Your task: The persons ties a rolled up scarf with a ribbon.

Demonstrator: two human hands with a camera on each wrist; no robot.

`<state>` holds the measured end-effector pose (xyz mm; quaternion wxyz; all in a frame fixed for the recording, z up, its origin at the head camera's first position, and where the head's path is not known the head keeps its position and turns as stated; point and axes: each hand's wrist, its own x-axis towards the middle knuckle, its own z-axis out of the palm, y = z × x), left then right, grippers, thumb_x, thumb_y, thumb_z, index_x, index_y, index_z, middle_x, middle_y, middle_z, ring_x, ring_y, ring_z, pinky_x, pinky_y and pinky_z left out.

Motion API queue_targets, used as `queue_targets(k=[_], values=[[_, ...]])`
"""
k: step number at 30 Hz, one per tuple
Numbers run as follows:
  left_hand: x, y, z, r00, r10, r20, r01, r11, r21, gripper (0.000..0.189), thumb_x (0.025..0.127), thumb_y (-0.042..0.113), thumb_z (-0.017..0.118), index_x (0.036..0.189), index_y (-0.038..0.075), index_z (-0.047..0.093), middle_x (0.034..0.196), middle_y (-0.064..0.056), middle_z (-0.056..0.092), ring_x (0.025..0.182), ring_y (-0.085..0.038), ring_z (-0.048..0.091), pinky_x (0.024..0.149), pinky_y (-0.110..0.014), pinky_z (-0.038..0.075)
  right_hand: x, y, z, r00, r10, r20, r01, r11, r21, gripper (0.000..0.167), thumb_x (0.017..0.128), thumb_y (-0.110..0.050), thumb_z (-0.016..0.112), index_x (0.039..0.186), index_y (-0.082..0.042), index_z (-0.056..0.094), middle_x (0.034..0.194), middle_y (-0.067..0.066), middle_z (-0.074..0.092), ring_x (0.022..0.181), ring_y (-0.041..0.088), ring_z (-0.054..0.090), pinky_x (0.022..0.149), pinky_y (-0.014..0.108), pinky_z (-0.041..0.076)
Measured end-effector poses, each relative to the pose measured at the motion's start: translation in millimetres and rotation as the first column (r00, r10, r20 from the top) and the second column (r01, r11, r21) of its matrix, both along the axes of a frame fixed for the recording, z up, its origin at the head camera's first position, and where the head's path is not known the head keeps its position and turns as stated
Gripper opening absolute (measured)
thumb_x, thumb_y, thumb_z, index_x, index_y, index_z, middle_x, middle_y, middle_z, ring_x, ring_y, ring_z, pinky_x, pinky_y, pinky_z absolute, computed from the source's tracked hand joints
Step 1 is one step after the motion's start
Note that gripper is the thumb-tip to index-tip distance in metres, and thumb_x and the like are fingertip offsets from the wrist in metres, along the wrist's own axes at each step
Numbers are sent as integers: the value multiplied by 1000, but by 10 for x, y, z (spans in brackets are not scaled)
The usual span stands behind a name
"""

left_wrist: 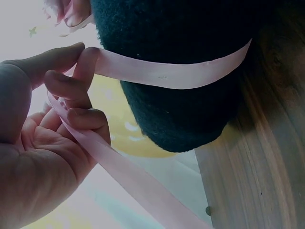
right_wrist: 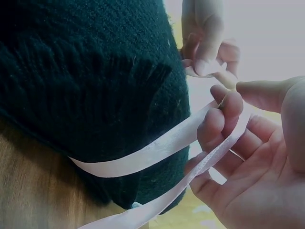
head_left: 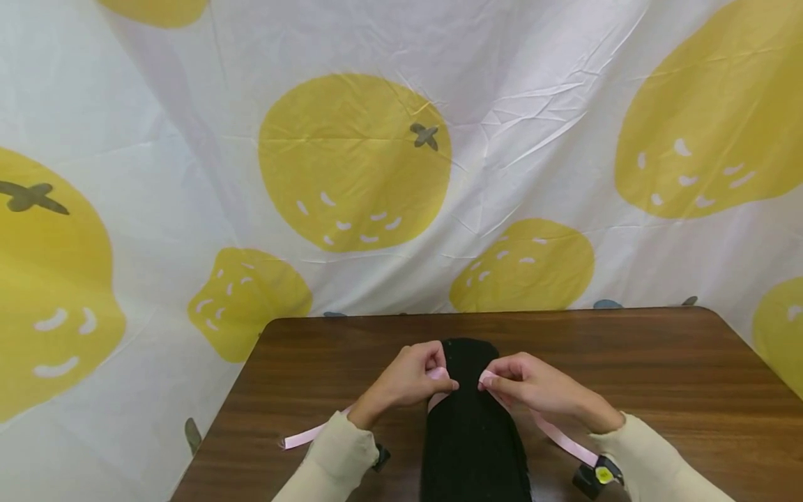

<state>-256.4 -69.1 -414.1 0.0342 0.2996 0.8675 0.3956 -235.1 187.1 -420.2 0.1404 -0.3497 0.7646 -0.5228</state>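
Observation:
A folded black knitted scarf (head_left: pixel 473 446) lies lengthwise on the table, and its fringe (right_wrist: pixel 114 90) shows in the right wrist view. A pink satin ribbon (left_wrist: pixel 171 75) passes around the scarf near its far end. My left hand (head_left: pixel 410 376) pinches one side of the ribbon between thumb and fingers, at the scarf's left edge. On the opposite edge, my right hand (head_left: pixel 533 383) pinches the other side with curled fingers. Both hands are raised over the scarf with a gap between them. Loose ribbon tails trail from each hand out to the sides.
The brown wooden table (head_left: pixel 640 376) has its far edge just beyond the scarf. Behind it hangs a white cloth (head_left: pixel 502 63) printed with yellow fruit. A small black device (head_left: pixel 590 481) sits at my right wrist, near the ribbon tail.

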Motion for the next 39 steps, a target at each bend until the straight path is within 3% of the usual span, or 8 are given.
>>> queue_targets(k=[5, 11, 15, 21, 28, 35, 39], values=[[-4, 13, -12, 999, -32, 30, 31, 999, 25, 25, 80, 16, 82, 87, 12, 58, 61, 8, 55, 54, -2, 48, 52, -18, 41, -7, -12, -2, 1000, -14, 17, 13, 1000, 6, 21, 103, -16, 52, 100, -3, 68, 66, 23, 46, 58, 13, 46, 55, 23, 41], [-13, 61, -59, 997, -73, 37, 73, 997, 14, 21, 80, 16, 82, 89, 15, 63, 69, 9, 63, 61, -1, 55, 58, -17, 45, -1, -39, 8, 999, -35, 7, 35, 998, 56, 23, 104, -21, 52, 103, -7, 71, 67, 22, 47, 59, 13, 48, 61, 24, 43], [9, 88, -67, 994, -84, 76, 81, 996, 41, 25, 80, 14, 82, 95, 16, 61, 68, 10, 67, 60, 1, 57, 59, -16, 44, 1, -56, 19, 999, -35, -12, 36, 996, 80, 23, 104, -23, 52, 99, -11, 71, 65, 14, 49, 58, 17, 48, 58, 23, 41], [32, 129, -83, 990, -89, 108, 82, 994, 76, 31, 81, 11, 81, 102, 14, 59, 67, 8, 68, 49, -1, 53, 49, -17, 43, 8, -89, 31, 999, -36, 4, 35, 993, 110, 25, 104, -26, 52, 93, -11, 69, 64, 11, 52, 49, 5, 40, 47, 21, 34], [45, 184, -125, 996, -83, 44, 79, 992, 95, 30, 82, 12, 81, 103, 12, 59, 67, 4, 69, 55, 2, 55, 54, -16, 43, 39, -139, 55, 1000, -19, -8, 20, 994, 111, 16, 100, -22, 59, 101, -10, 69, 68, -4, 55, 53, 3, 45, 47, 19, 34], [67, 224, -155, 998, -55, -7, 55, 992, 115, 24, 82, 11, 80, 98, 12, 61, 66, 3, 68, 55, 3, 53, 54, -14, 41, 64, -193, 78, 999, -51, 4, 50, 990, 135, 14, 95, -23, 66, 101, -11, 68, 71, -6, 56, 60, 11, 53, 48, 20, 36], [77, 246, -177, 999, -33, -22, 36, 990, 134, 24, 82, 12, 80, 97, 12, 61, 65, 4, 66, 55, 3, 53, 53, -14, 41, 57, -190, 77, 998, -59, -22, 61, 987, 148, 16, 94, -22, 68, 106, -11, 68, 76, -7, 59, 63, 10, 55, 52, 20, 40]])
